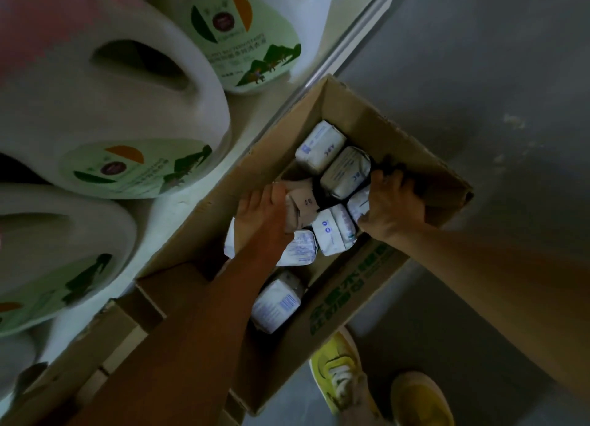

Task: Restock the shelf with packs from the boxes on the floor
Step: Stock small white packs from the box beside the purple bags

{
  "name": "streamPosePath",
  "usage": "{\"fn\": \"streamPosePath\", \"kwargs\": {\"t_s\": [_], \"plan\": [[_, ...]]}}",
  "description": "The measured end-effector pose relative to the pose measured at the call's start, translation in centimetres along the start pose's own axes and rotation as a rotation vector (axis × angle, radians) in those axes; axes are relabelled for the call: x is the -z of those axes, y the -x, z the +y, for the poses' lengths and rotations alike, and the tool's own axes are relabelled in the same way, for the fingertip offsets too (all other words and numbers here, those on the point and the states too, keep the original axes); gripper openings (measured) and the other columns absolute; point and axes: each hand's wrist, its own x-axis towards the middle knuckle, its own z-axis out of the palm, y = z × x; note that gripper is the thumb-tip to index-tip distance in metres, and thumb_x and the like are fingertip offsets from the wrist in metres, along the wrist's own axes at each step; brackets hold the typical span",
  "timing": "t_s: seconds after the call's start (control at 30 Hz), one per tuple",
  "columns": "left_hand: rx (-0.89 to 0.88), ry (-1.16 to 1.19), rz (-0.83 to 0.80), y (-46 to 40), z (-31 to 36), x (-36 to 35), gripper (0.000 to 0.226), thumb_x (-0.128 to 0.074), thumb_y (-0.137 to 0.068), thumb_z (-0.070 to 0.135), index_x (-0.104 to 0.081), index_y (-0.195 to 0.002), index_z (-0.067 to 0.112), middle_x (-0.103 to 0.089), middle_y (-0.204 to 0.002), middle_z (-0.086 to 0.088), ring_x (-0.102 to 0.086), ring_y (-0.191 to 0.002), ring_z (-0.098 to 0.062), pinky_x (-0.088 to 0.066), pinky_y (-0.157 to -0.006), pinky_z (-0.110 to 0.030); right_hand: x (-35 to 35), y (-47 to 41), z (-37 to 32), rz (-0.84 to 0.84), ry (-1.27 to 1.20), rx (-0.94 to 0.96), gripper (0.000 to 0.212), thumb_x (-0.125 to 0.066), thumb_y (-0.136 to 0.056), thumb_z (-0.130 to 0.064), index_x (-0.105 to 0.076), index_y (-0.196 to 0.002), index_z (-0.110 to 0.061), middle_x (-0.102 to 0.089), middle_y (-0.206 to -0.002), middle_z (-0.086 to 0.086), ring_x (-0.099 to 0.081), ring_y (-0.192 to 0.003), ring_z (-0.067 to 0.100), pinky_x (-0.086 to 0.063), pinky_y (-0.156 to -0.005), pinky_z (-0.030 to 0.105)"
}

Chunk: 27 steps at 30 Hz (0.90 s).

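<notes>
I see my right hand (394, 207) with fingers curled around a white pack (359, 203) at the cardboard box's (367, 128) far side. My left hand (263, 213) presses flat fingers on a brownish pack (301, 207). More packs lie inside the box, beside the shelf (277, 106) with white jugs (134, 84).
</notes>
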Motion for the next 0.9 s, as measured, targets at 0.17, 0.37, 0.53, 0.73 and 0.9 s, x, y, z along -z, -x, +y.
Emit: {"fn": "streamPosePath", "kwargs": {"t_s": [0.17,0.37,0.53,0.73,0.9], "plan": [[0.371,0.362,-0.142,2.4,1.4,4.9,0.071,-0.083,-0.067,0.032,-0.049,-0.124,0.009,-0.061,-0.120,-0.009,-0.059,-0.111,-0.031,-0.044,-0.093,-0.041,3.6,4.4,0.6,0.045,-0.085,0.067,0.089,-0.074,-0.077,-0.045,-0.021,-0.141,-0.013,-0.030,-0.137,0.016,-0.037,-0.125,0.036,-0.046,-0.092,0.040],[0.815,0.861,-0.116,7.0,4.2,12.2,0.079,-0.086,-0.069,0.030,-0.041,-0.132,0.011,-0.053,-0.134,-0.011,-0.052,-0.125,-0.031,-0.044,-0.097,-0.035,8.7,11.2,2.2,0.094,-0.301,0.329,0.082,-0.076,-0.071,-0.039,-0.033,-0.137,-0.015,-0.036,-0.128,0.009,-0.038,-0.121,0.029,-0.045,-0.087,0.039],[0.996,1.093,-0.029,9.7,5.7,19.5,0.080,-0.089,-0.068,0.022,-0.046,-0.132,0.006,-0.057,-0.130,-0.010,-0.057,-0.118,-0.027,-0.048,-0.097,-0.035,15.6,17.3,2.8,0.178,-0.358,0.540,0.083,-0.073,-0.067,-0.050,-0.034,-0.135,-0.025,-0.039,-0.129,0.001,-0.041,-0.117,0.020,-0.050,-0.083,0.037],[1.026,1.322,0.066,12.5,7.1,31.0,0.088,-0.089,-0.068,0.022,-0.043,-0.142,0.010,-0.056,-0.131,-0.003,-0.058,-0.116,-0.024,-0.051,-0.090,-0.037,25.2,24.2,3.1,0.230,-0.620,0.507,0.076,-0.084,-0.062,-0.035,-0.047,-0.128,-0.027,-0.048,-0.124,-0.002,-0.054,-0.106,0.011,-0.045,-0.085,0.025],[1.012,1.438,0.220,15.8,7.0,39.9,0.085,-0.094,-0.047,0.040,-0.059,-0.122,0.019,-0.070,-0.116,-0.006,-0.069,-0.099,-0.025,-0.059,-0.083,-0.050,33.0,28.9,1.0,-0.021,-1.113,0.174,0.037,-0.074,-0.081,-0.028,-0.058,-0.108,-0.009,-0.061,-0.093,0.012,-0.059,-0.058,0.017,-0.047,-0.048,0.026]]}}
